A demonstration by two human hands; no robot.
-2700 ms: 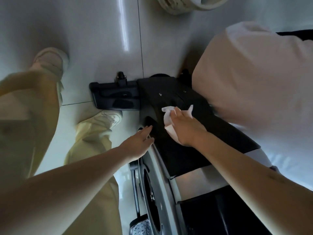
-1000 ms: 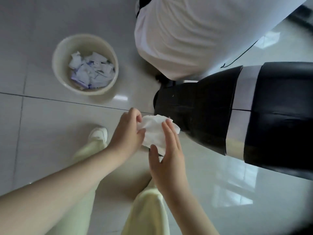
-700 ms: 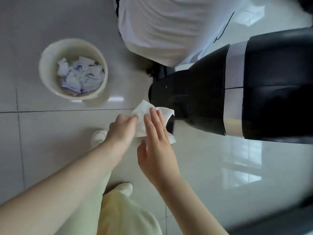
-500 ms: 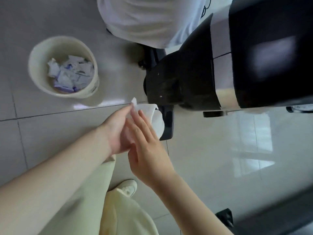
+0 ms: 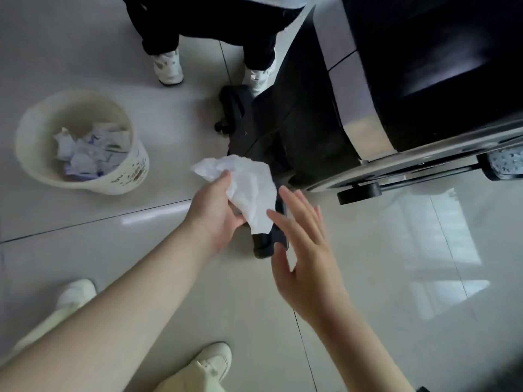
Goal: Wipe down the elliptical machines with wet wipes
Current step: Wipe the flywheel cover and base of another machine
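A crumpled white wet wipe [image 5: 249, 188] hangs from my left hand [image 5: 216, 212], which grips it above the floor in front of the elliptical machine. The elliptical machine [image 5: 368, 89] is black with a silver band and fills the upper right; its black base foot [image 5: 270, 244] reaches down to just below the wipe. My right hand [image 5: 305, 250] hovers beside the wipe with fingers spread, holding nothing and apart from the wipe.
A cream waste bin [image 5: 82, 140] holding several crumpled used wipes stands on the tiled floor at the left. Another person's legs in dark trousers and white shoes [image 5: 168, 66] stand at the top. My own light shoes [image 5: 210, 363] are at the bottom.
My right hand has let go of the wipe and drawn away with spread fingers. The wipe now hangs from my left hand alone. My view has tilted, so the other person's legs show.
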